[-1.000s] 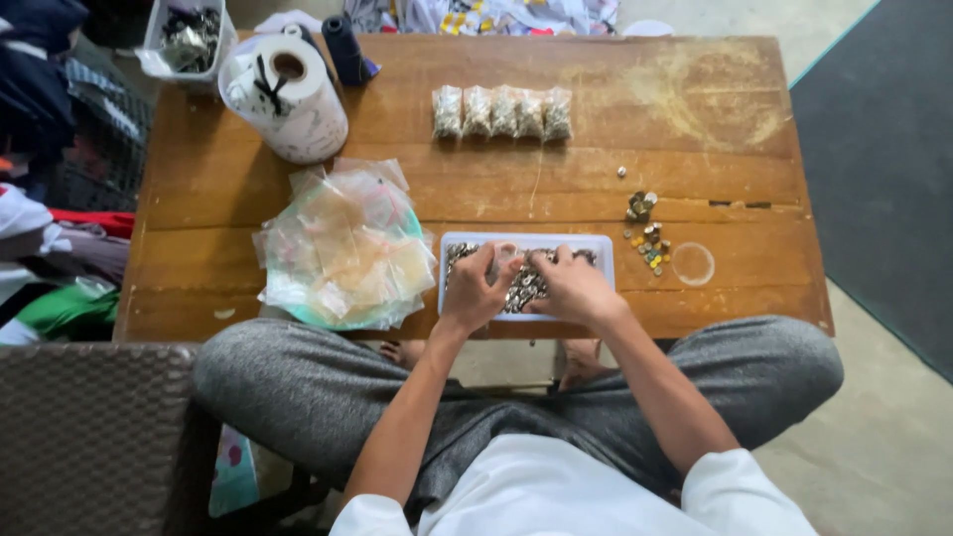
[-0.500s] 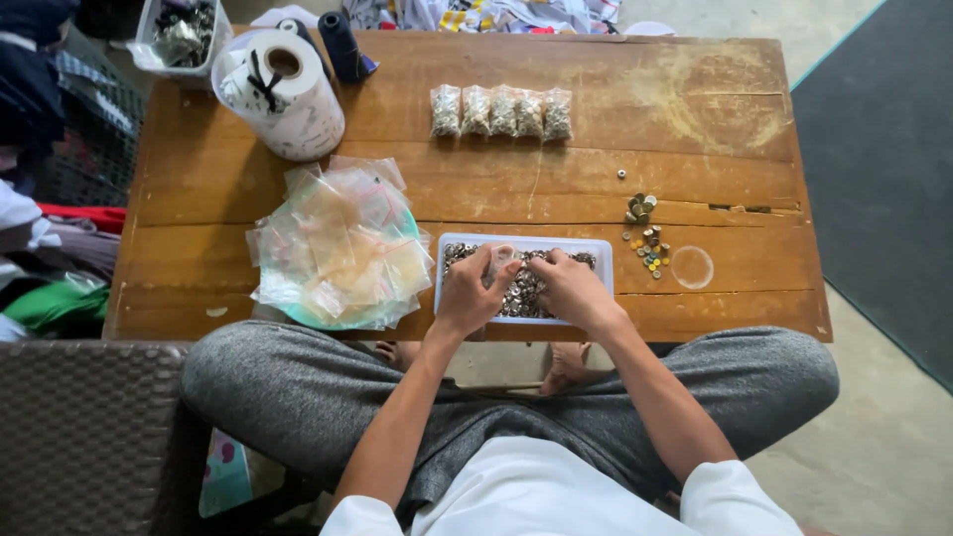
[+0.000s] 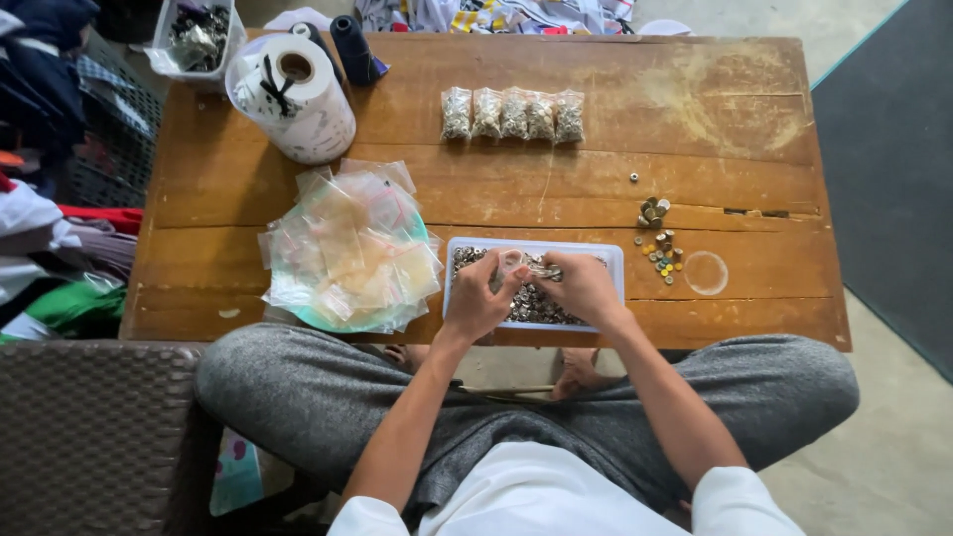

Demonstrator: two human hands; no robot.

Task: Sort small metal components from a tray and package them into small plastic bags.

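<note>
A shallow white tray (image 3: 613, 260) full of small metal pieces sits at the near edge of a worn wooden table (image 3: 695, 129). Both hands hover over it. My left hand (image 3: 478, 301) pinches a small clear plastic bag (image 3: 512, 261) by its edge. My right hand (image 3: 582, 287) meets it from the right, fingers closed on several small metal pieces at the bag's mouth. Left of the tray lies a heap of empty clear bags (image 3: 347, 248) on a green plate.
A row of filled small bags (image 3: 512, 113) lies mid-table. A loose pile of metal and coloured bits (image 3: 657, 238) and a clear round lid (image 3: 706, 272) sit right of the tray. A white roll (image 3: 293, 99), dark spools (image 3: 353, 48) and a bin (image 3: 194, 35) stand at the far left.
The hands have stayed over the tray with only small finger movements; the head view has shifted slightly.
</note>
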